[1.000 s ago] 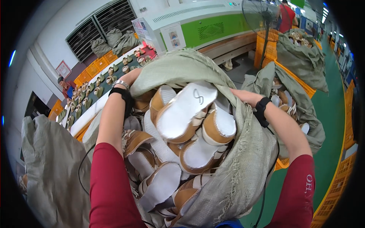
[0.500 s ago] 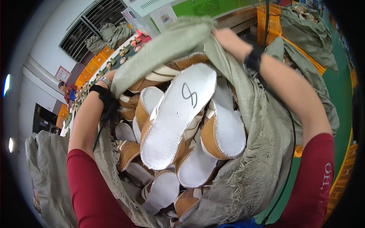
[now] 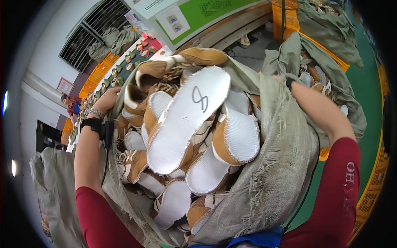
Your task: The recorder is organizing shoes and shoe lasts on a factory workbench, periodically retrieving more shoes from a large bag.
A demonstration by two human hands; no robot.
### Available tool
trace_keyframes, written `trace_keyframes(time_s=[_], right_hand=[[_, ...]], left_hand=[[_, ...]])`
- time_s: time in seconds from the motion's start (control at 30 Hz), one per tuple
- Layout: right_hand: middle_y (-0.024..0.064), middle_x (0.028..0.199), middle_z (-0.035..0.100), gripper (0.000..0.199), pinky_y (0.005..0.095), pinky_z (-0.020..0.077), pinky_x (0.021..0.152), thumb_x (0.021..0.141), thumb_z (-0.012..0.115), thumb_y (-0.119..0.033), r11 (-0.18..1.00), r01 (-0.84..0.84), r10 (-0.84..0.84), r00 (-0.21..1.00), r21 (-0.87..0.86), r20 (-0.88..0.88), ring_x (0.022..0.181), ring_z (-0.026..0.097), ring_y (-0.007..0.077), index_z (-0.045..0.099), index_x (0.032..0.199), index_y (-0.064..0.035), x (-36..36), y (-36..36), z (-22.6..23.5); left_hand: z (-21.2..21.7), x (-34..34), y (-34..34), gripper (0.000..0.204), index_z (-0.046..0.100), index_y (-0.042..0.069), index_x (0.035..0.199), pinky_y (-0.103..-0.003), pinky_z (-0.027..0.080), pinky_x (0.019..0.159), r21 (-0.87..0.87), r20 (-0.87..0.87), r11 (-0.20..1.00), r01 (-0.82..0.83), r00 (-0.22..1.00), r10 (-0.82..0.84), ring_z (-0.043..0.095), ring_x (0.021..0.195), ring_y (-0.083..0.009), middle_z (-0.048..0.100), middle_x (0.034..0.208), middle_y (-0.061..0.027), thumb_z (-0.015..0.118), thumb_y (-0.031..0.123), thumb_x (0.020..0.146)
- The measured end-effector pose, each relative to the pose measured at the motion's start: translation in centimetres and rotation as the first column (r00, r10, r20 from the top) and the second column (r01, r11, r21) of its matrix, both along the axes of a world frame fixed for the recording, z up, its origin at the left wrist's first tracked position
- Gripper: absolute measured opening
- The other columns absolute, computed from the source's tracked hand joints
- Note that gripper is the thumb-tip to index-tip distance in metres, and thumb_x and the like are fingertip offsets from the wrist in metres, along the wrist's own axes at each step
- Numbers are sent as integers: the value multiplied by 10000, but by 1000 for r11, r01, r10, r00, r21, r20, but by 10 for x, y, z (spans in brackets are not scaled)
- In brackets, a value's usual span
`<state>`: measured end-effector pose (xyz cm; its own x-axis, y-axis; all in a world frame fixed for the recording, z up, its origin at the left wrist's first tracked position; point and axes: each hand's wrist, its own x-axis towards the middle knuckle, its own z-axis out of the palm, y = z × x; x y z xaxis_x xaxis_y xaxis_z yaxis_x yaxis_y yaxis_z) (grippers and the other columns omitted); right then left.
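Fingers of the left hand (image 3: 108, 100) curl closed over the rim of a grey-green woven sack (image 3: 273, 165), while the right hand (image 3: 285, 80) is buried in the cloth at the far edge, so its grip cannot be told. Between the forearms the sack is crammed with tan shoe uppers (image 3: 188, 120), white soles upward. Behind it lie a green floor (image 3: 366, 87), orange crates (image 3: 374, 182), more filled sacks (image 3: 326, 25) and a white wall with a barred window (image 3: 89, 31).
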<state>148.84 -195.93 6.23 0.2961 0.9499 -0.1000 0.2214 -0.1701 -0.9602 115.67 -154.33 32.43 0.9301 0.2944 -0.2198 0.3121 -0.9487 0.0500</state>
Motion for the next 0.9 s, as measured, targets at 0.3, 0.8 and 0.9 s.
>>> trace_keyframes(time_s=[0.3,0.8,0.9], right_hand=[[170,793,638,156,368,488,690,780,524,-111,913,408,-223,471,14,854,766,634,264,638,817,-11,-47,-44,135],[92,840,613,240,303,446,690,819,589,-241,748,-114,-556,432,654,710,737,561,195,583,868,-6,-177,29,340],[22,825,611,229,252,434,662,863,548,-251,774,-22,-426,721,632,547,703,536,113,576,880,-25,-215,14,376]], left_hand=[[44,-43,-180,477,496,35,1191,-309,464,799,-164,488,973,162,871,-63,598,902,-196,611,1027,-144,627,261,793],[-11,-155,-247,519,459,68,1220,-332,432,861,-157,563,949,275,814,-143,490,1108,-252,493,1209,-134,658,162,750],[-5,-169,-226,611,397,77,1294,-311,397,891,-156,771,980,123,635,44,460,1147,-192,482,1255,-91,668,211,763]])
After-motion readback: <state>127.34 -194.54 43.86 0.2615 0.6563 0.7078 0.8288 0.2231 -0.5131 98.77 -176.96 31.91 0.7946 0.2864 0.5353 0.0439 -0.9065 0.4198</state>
